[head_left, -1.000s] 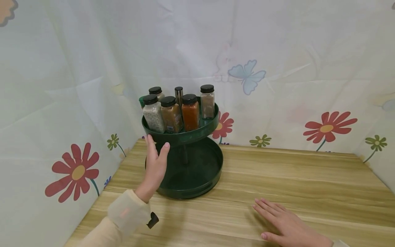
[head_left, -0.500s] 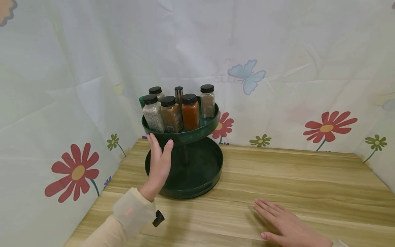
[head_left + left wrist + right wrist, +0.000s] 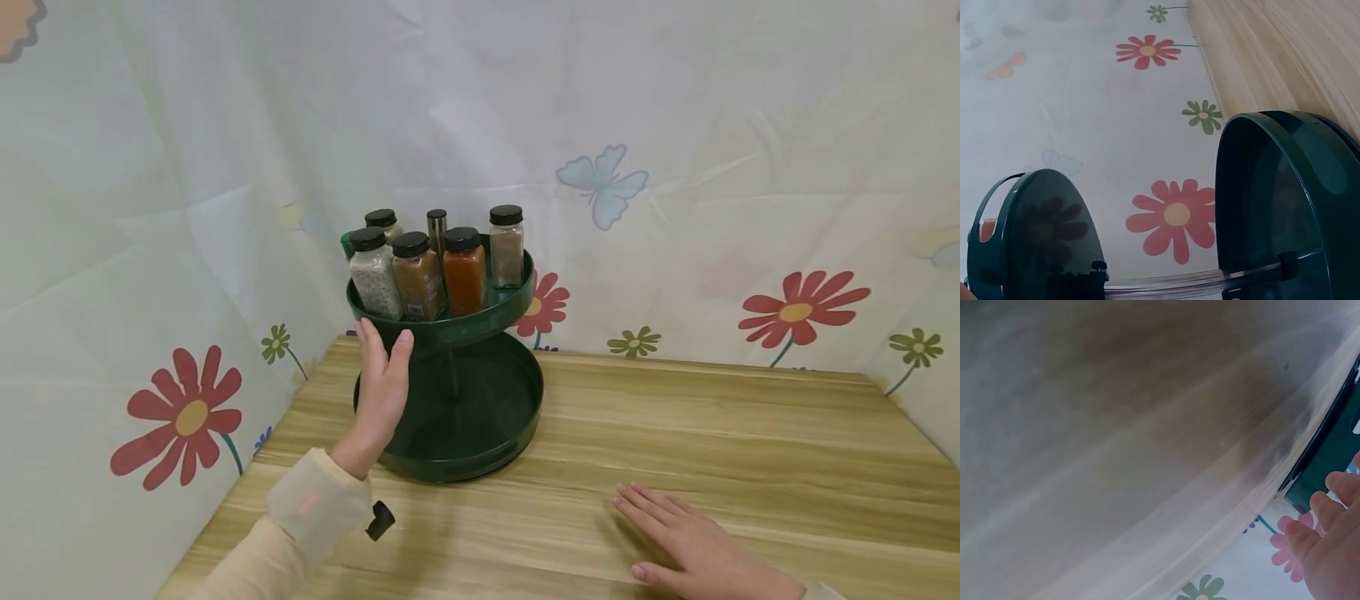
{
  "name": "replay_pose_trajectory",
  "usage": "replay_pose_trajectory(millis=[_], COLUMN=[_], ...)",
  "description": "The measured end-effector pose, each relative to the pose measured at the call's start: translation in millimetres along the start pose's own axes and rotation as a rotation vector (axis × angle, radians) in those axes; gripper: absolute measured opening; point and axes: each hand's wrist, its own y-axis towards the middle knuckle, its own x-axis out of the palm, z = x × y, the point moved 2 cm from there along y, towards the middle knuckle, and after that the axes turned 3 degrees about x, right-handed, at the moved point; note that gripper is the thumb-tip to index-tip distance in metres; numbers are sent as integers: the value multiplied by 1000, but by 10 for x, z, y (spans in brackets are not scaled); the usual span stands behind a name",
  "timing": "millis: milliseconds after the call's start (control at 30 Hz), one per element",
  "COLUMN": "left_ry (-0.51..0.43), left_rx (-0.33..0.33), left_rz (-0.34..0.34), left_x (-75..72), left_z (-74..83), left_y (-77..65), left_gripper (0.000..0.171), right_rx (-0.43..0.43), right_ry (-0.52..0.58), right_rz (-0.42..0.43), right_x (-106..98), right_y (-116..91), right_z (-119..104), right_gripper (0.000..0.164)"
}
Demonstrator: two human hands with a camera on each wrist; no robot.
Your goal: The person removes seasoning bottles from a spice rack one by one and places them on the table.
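Spice jars stand on the upper tray of a green two-tier rack, which rests on the wooden table. The left hand is against the upper tray's near left rim, fingers straight, thumb spread apart; the right hand, fingers extended, is palm down right of the rack, whether touching wood I cannot tell.

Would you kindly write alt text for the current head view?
A person's left hand is at the upper tray of a green two-tier stand, below its spice jars. The right hand is over a wooden table; a flowered curtain hangs behind.
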Motion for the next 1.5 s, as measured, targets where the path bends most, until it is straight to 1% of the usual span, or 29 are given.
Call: replay_pose_trajectory(millis=[233, 433, 567, 700, 800, 1000, 1133, 1267, 1400, 1500], left_ry=[-19, -41, -62, -72, -71, -49, -42, -44, -46, -47], left_rx=[-22, -34, -36, -28, -28, -23, -31, -37, -32, 5], left_rz=[30, 63, 77, 92, 96, 101, 91, 81, 87, 127], left_x=[15, 9, 5, 2, -1, -25, -59, -94, -107, -92], left_z=[-10, -38, -51, -60, -69, -101, -124, -142, -149, -142], left_y=[61, 125, 158, 190, 213, 259, 286, 310, 316, 298], left_gripper=[77, 78, 78, 79, 79, 79, 79, 78, 78, 77], right_rx=[-10, -9, -4, -12, -12, -7, -18, -7, -5, -9], right_ry=[-24, -18, -14, -28, -33, -35, -54, -41, -33, -39], right_rz=[22, 25, 21, 41, 49, 34, 53, 39, 26, 26], right_x=[13, 12, 6, 4, 3, 7, 7, 5, 1, 5], right_y=[6, 11, 13, 11, 8, 9, 11, 9, 6, 6], right_z=[8, 9, 6, 5, 5, 1, -1, 0, 2, 5], right_gripper=[62, 61, 62, 62, 61, 62, 62, 62, 62, 62])
